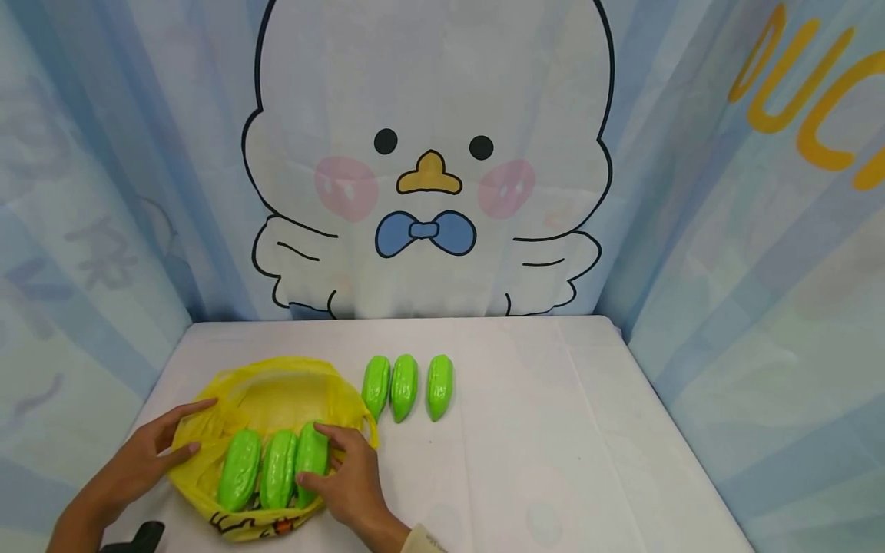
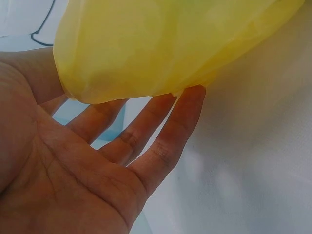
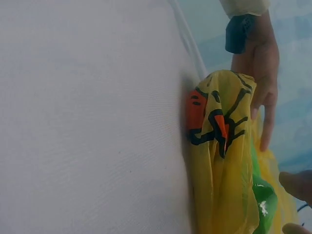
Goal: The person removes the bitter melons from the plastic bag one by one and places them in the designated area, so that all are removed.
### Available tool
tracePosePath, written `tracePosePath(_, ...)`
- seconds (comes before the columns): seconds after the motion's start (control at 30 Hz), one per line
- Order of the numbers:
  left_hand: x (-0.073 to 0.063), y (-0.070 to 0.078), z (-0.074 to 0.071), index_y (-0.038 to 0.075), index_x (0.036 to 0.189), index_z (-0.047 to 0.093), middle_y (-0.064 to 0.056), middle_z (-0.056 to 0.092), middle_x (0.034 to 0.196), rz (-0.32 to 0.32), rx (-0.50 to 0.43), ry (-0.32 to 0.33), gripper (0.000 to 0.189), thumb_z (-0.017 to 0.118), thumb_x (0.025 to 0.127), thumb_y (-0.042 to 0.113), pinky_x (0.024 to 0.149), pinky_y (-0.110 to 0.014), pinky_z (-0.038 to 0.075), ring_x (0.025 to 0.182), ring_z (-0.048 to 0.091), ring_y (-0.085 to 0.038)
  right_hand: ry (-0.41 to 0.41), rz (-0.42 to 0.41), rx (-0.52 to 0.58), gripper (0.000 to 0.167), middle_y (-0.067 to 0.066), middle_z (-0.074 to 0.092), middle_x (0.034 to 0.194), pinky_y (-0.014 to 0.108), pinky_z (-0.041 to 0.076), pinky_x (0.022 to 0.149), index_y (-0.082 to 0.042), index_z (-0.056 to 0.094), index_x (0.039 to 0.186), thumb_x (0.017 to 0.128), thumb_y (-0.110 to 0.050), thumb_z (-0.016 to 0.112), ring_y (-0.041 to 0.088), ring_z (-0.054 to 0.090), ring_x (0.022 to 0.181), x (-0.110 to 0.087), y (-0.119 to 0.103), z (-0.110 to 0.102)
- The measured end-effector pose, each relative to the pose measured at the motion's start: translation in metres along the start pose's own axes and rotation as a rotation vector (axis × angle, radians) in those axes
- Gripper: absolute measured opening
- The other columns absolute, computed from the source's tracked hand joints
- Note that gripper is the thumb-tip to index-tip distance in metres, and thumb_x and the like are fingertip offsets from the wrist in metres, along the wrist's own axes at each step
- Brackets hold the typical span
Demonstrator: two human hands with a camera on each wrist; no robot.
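A yellow plastic bag (image 1: 283, 384) lies with its mouth wide, and three glossy green cucumber-shaped pieces (image 1: 240, 470) rest side by side in it. My left hand (image 1: 148, 445) touches the bag's left side with thumb and fingers spread and mostly straight. In the left wrist view, fingertips (image 2: 192, 95) meet the bag's underside. My right hand (image 1: 353, 476) reaches over the bag's right side, thumb and forefinger spread about the rightmost green piece (image 1: 311, 453) there. The right wrist view shows a gap between its fingertips, with a green piece (image 3: 264, 207) lower in the bag.
Three more green pieces (image 1: 404, 388) stand in a row on the white tablecloth (image 1: 553, 430), just right of the bag. Behind rises a curtain (image 1: 429, 100) printed with a cartoon bird, and side curtains (image 1: 774, 307) flank the table. A black object (image 1: 138, 538) shows at lower left.
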State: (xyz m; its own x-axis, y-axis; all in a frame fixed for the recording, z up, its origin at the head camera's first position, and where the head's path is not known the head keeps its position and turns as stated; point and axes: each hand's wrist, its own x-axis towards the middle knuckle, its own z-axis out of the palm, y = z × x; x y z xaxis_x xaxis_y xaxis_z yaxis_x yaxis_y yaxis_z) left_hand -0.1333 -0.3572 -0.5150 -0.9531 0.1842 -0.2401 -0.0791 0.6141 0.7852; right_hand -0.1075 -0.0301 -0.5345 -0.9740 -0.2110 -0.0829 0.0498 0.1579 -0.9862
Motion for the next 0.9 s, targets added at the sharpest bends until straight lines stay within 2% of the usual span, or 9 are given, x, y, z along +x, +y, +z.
tracePosePath(0.27,-0.0004,0.0039,0.0,-0.003,0.165,0.027,-0.04,0.019,0.169,0.002,0.002,0.006,0.071,0.057,0.112,0.033,0.106,-0.09,0.027,0.149,0.019,-0.069,0.027,0.01,-0.125,0.061,-0.011,0.061,0.129,0.016,0.056,0.097,-0.028,0.072,0.134,0.079,-0.017,0.095,0.004,0.059,0.122,0.0036,0.0055,0.0016)
tracePosePath(0.4,-0.0008,0.0041,0.0,-0.002,0.165,0.026,-0.04,0.019,0.168,0.001,0.007,0.0,0.071,0.055,0.112,0.034,0.106,-0.089,0.027,0.149,0.019,-0.069,0.031,0.015,-0.148,0.059,-0.013,0.063,0.127,0.014,0.056,0.093,-0.027,0.073,0.132,0.078,-0.016,0.095,0.001,0.059,0.119,0.004,0.0061,0.0033)
tracePosePath(0.6,-0.0012,0.0023,0.0002,-0.002,0.166,0.025,-0.04,0.019,0.169,0.008,0.0,-0.008,0.07,0.054,0.113,0.033,0.106,-0.09,0.026,0.15,0.018,-0.069,0.016,0.025,-0.109,0.06,-0.014,0.064,0.125,0.012,0.054,0.095,-0.026,0.073,0.134,0.079,-0.013,0.093,-0.001,0.059,0.115,0.0028,0.0056,0.0033)
tracePosePath(0.77,0.0,0.0006,-0.0002,-0.002,0.166,0.026,-0.04,0.017,0.169,0.003,-0.014,-0.01,0.07,0.055,0.113,0.033,0.106,-0.09,0.025,0.15,0.016,-0.069,0.015,0.027,-0.03,0.06,-0.011,0.062,0.128,0.014,0.055,0.098,-0.024,0.072,0.135,0.08,-0.01,0.091,0.002,0.06,0.119,0.0012,0.003,0.0023)
tracePosePath(0.9,0.0005,-0.0005,-0.0004,-0.001,0.166,0.026,-0.039,0.017,0.17,0.002,-0.014,-0.01,0.07,0.055,0.112,0.033,0.106,-0.09,0.026,0.15,0.017,-0.068,0.03,0.017,-0.007,0.061,-0.009,0.062,0.131,0.014,0.055,0.099,-0.024,0.071,0.136,0.08,-0.009,0.09,0.004,0.061,0.121,-0.0006,-0.0017,0.0005)
